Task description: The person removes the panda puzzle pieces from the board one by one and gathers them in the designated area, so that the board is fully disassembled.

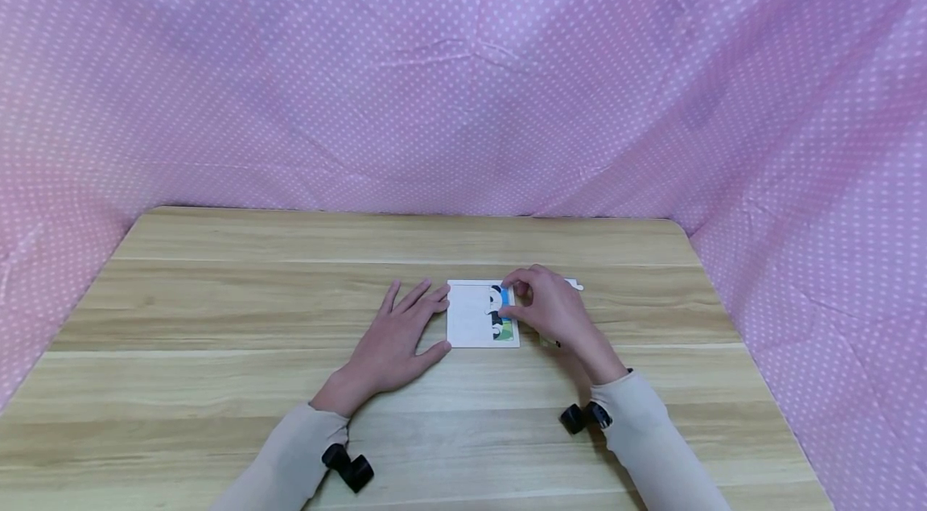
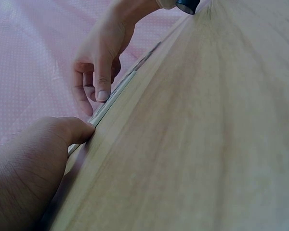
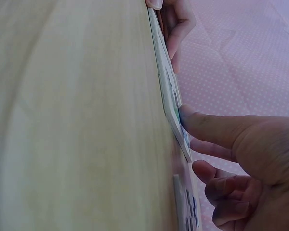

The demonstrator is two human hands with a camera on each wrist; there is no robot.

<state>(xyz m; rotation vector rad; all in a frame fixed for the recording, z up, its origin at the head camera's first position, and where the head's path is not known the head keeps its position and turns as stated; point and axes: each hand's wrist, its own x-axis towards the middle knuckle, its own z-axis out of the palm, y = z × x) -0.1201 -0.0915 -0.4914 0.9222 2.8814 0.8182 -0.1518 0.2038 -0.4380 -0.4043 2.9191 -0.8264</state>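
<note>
A flat white puzzle tray (image 1: 467, 314) lies on the table, its right part filled with a strip of cartoon-printed jigsaw puzzle piece (image 1: 496, 324) in black, white, blue and green. My left hand (image 1: 394, 346) lies spread beside the tray, its fingertips and thumb at the left edge. With thumb and index finger, my right hand (image 1: 554, 310) grips the puzzle piece at the tray's right side; its other fingers are curled. In the right wrist view the thumb (image 3: 207, 126) presses down close to the tray's rim (image 3: 166, 103).
More loose puzzle pieces (image 3: 183, 204) lie on the table right of the tray, partly hidden under my right hand in the head view. The wood-grain table (image 1: 217, 310) is backed by a pink dotted cloth (image 1: 463, 92). Each wrist carries a small black camera (image 1: 348, 468).
</note>
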